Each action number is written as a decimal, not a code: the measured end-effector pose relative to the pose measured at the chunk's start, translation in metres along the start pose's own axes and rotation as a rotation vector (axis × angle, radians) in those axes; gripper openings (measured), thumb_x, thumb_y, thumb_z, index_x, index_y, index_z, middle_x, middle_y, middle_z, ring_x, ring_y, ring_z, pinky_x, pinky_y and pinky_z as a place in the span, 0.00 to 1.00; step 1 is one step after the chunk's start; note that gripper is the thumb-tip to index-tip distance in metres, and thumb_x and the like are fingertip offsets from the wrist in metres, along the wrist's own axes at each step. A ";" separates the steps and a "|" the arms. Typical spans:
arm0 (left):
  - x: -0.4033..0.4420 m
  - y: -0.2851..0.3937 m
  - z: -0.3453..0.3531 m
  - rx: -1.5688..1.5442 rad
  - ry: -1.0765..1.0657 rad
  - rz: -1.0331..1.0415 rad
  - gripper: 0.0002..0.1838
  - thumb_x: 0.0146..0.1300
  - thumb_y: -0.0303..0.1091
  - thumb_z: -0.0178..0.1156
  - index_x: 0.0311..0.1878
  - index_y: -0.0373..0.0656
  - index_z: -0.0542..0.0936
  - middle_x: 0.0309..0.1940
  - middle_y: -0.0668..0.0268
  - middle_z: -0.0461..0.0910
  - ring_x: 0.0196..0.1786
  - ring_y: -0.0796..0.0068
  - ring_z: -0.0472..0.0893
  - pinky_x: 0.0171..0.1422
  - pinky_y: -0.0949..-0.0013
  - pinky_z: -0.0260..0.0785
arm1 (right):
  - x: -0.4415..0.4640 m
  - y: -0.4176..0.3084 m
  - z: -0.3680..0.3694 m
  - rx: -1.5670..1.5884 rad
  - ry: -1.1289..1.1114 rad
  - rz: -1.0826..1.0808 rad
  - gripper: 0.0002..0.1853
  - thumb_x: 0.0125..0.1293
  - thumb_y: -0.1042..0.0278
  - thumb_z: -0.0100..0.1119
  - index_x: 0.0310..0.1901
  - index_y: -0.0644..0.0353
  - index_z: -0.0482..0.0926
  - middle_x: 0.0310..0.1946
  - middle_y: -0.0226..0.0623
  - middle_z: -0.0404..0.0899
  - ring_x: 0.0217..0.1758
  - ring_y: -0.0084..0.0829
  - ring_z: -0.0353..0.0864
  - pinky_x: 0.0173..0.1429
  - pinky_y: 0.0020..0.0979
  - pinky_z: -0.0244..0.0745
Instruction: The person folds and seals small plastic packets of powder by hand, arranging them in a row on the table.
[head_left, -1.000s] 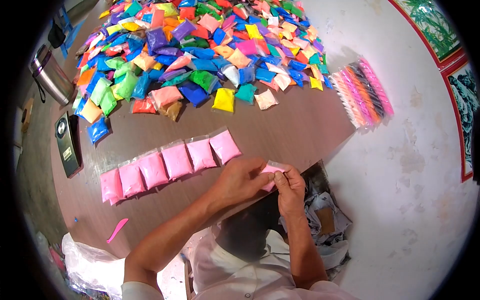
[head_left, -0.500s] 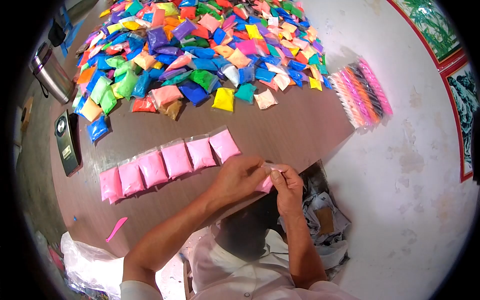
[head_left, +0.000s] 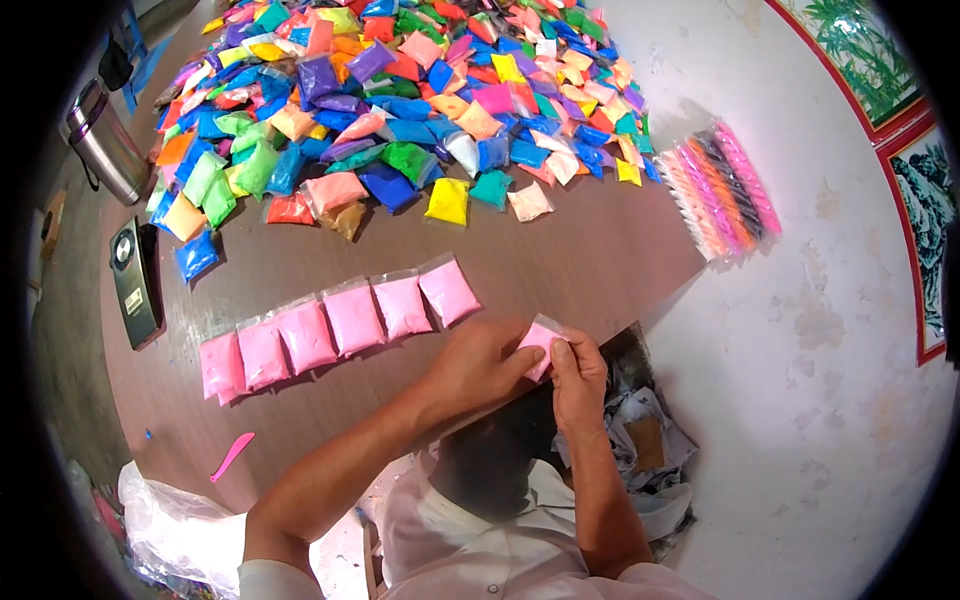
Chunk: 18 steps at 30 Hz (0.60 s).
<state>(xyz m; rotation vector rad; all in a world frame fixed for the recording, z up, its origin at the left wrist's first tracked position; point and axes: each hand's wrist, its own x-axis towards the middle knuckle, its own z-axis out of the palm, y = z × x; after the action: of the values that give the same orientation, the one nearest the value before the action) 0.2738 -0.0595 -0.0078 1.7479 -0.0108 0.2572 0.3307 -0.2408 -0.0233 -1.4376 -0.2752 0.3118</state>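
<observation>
A small clear packet of pink clay (head_left: 541,336) is held between my two hands near the table's front edge. My left hand (head_left: 487,358) grips its left side, thumb pressed on the face. On the other side, my right hand (head_left: 577,372) pinches the packet with thumb and fingers. To the left, several pink packets (head_left: 352,318) lie side by side in a slanting row on the brown table (head_left: 560,270). A pink plastic knife (head_left: 233,457) rests at the table's lower left.
A large heap of colourful packets (head_left: 400,130) covers the far table. Bundled coloured twisted sticks (head_left: 722,190) lie at the right edge beside the wall. A steel flask (head_left: 107,145) and a dark phone-like device (head_left: 134,285) are at the left. A white plastic bag (head_left: 180,520) hangs lower left.
The packet in my hands has tilted up, so more of its pink face and clear top shows. Both thumbs have shifted lower on it. The row of packets is unchanged.
</observation>
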 end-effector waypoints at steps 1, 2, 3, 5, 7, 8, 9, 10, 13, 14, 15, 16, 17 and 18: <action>-0.001 -0.001 0.000 0.028 0.011 0.015 0.15 0.65 0.40 0.63 0.40 0.35 0.82 0.29 0.48 0.81 0.32 0.49 0.81 0.38 0.54 0.70 | -0.001 -0.002 0.001 0.011 -0.003 0.017 0.10 0.76 0.71 0.59 0.53 0.65 0.81 0.46 0.30 0.83 0.47 0.19 0.79 0.54 0.25 0.75; -0.001 -0.001 0.000 0.028 0.012 0.016 0.15 0.65 0.40 0.63 0.40 0.35 0.82 0.29 0.48 0.81 0.32 0.49 0.81 0.38 0.54 0.70 | 0.000 -0.001 0.000 0.011 -0.003 0.016 0.10 0.76 0.71 0.59 0.53 0.65 0.81 0.46 0.30 0.83 0.47 0.19 0.79 0.54 0.25 0.75; -0.001 0.001 0.000 0.001 0.018 -0.001 0.15 0.65 0.40 0.63 0.40 0.35 0.82 0.29 0.48 0.81 0.32 0.49 0.82 0.37 0.55 0.70 | 0.002 0.001 -0.004 -0.041 -0.010 0.021 0.10 0.76 0.71 0.59 0.53 0.65 0.81 0.46 0.31 0.83 0.47 0.19 0.79 0.54 0.25 0.75; -0.001 0.006 -0.001 -0.027 0.024 -0.017 0.15 0.65 0.40 0.63 0.40 0.35 0.82 0.29 0.49 0.81 0.32 0.49 0.82 0.37 0.55 0.71 | 0.003 0.001 -0.007 -0.094 -0.015 0.024 0.10 0.76 0.72 0.60 0.53 0.65 0.81 0.46 0.31 0.83 0.48 0.19 0.79 0.55 0.25 0.75; -0.001 0.012 -0.004 -0.045 -0.033 -0.062 0.16 0.65 0.40 0.68 0.43 0.34 0.83 0.28 0.56 0.82 0.30 0.72 0.79 0.35 0.64 0.71 | 0.003 0.001 -0.005 -0.055 -0.010 0.010 0.11 0.75 0.72 0.59 0.54 0.65 0.81 0.47 0.31 0.84 0.48 0.19 0.80 0.55 0.25 0.75; -0.002 0.012 -0.005 -0.046 -0.032 -0.064 0.16 0.65 0.40 0.68 0.43 0.34 0.83 0.28 0.56 0.82 0.30 0.72 0.79 0.35 0.64 0.71 | 0.003 0.001 -0.004 -0.056 -0.011 0.011 0.11 0.75 0.72 0.59 0.54 0.65 0.81 0.47 0.31 0.84 0.48 0.19 0.80 0.55 0.25 0.75; -0.002 0.013 -0.005 -0.063 -0.045 -0.056 0.16 0.65 0.40 0.68 0.44 0.33 0.83 0.28 0.56 0.82 0.30 0.72 0.79 0.35 0.64 0.71 | 0.003 0.001 -0.003 -0.024 0.005 0.013 0.11 0.75 0.72 0.59 0.55 0.65 0.81 0.47 0.31 0.84 0.48 0.19 0.80 0.55 0.25 0.75; -0.003 0.014 -0.005 -0.080 -0.059 -0.049 0.17 0.65 0.40 0.67 0.44 0.33 0.83 0.29 0.57 0.82 0.30 0.72 0.79 0.35 0.64 0.71 | 0.003 0.001 -0.002 0.008 0.021 0.015 0.11 0.75 0.72 0.60 0.55 0.65 0.82 0.47 0.31 0.84 0.48 0.20 0.80 0.55 0.25 0.75; -0.001 0.004 -0.003 -0.035 -0.066 -0.048 0.16 0.65 0.39 0.67 0.45 0.33 0.84 0.29 0.57 0.82 0.30 0.72 0.79 0.36 0.65 0.72 | 0.002 0.003 0.000 0.014 0.033 -0.007 0.12 0.75 0.72 0.60 0.56 0.65 0.81 0.47 0.31 0.84 0.48 0.19 0.80 0.53 0.24 0.76; -0.001 0.003 -0.002 -0.035 -0.065 -0.048 0.16 0.65 0.39 0.67 0.45 0.33 0.84 0.29 0.57 0.82 0.30 0.72 0.79 0.36 0.65 0.72 | 0.002 0.003 -0.001 0.014 0.032 -0.007 0.12 0.75 0.72 0.60 0.56 0.65 0.81 0.47 0.31 0.84 0.48 0.19 0.80 0.53 0.24 0.76; -0.002 0.003 -0.002 -0.023 -0.040 -0.037 0.15 0.64 0.38 0.65 0.43 0.34 0.83 0.29 0.52 0.82 0.30 0.61 0.81 0.36 0.60 0.71 | 0.002 0.005 -0.003 0.014 0.019 0.017 0.11 0.76 0.74 0.57 0.57 0.65 0.80 0.48 0.33 0.84 0.47 0.21 0.82 0.52 0.24 0.78; -0.002 0.002 -0.002 -0.010 -0.014 -0.025 0.13 0.63 0.37 0.64 0.41 0.35 0.82 0.30 0.48 0.82 0.31 0.50 0.82 0.37 0.54 0.71 | 0.002 0.005 -0.004 0.015 0.006 0.041 0.11 0.77 0.76 0.55 0.58 0.65 0.78 0.48 0.35 0.84 0.47 0.23 0.84 0.51 0.25 0.81; -0.002 0.001 -0.001 -0.010 -0.013 -0.025 0.13 0.63 0.37 0.64 0.41 0.35 0.82 0.30 0.48 0.82 0.31 0.50 0.82 0.37 0.54 0.71 | 0.003 0.004 -0.004 0.015 0.004 0.040 0.11 0.77 0.76 0.55 0.58 0.65 0.78 0.48 0.35 0.84 0.47 0.23 0.84 0.51 0.25 0.81; -0.002 -0.001 0.000 -0.032 0.007 -0.019 0.14 0.63 0.38 0.64 0.42 0.35 0.83 0.30 0.48 0.82 0.31 0.51 0.82 0.38 0.54 0.72 | 0.003 0.002 -0.003 0.012 -0.019 0.022 0.11 0.77 0.76 0.55 0.58 0.65 0.78 0.49 0.35 0.84 0.47 0.23 0.84 0.52 0.25 0.80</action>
<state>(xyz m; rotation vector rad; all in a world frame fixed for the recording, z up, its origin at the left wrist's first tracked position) 0.2720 -0.0599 -0.0093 1.7144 0.0061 0.2480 0.3346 -0.2425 -0.0255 -1.4272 -0.2728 0.3447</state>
